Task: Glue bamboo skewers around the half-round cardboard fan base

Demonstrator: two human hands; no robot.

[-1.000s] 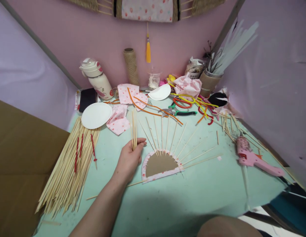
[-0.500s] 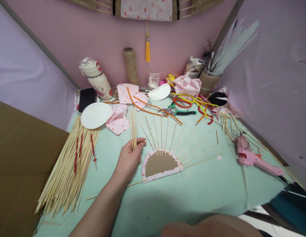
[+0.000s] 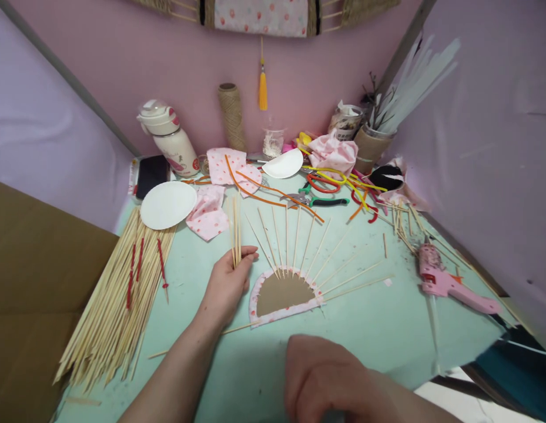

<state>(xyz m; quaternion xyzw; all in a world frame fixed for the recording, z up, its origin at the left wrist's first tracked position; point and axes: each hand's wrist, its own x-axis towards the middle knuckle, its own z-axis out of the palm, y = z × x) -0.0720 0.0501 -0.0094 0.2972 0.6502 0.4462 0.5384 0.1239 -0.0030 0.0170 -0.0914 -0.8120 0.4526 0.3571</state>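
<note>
My left hand (image 3: 226,282) is closed around several thin bamboo sticks (image 3: 236,226), which stand nearly upright. Just right of it lies a half-round cardboard piece (image 3: 285,294), its rim wrapped in pink patterned cloth (image 3: 281,316). From its curved edge, more bamboo sticks (image 3: 298,235) fan outward across the mat. One further stick (image 3: 240,328) points left from its lower left corner, passing behind my left forearm. Low in the view, my right hand (image 3: 321,376) is over the near side of the table, bent downward and apart from the cardboard; its fingers are hidden.
A bundle of bamboo sticks (image 3: 109,311) lies at left, with a white paper disc (image 3: 168,205) at its top end. Pruning shears (image 3: 319,201), cloth scraps (image 3: 208,214) and pipe cleaners line the back. A pink glue gun (image 3: 453,288) rests at right.
My right hand has come up further into view from the bottom edge. My left hand still holds the sticks beside the cardboard, and the whole scene has shifted slightly left.
</note>
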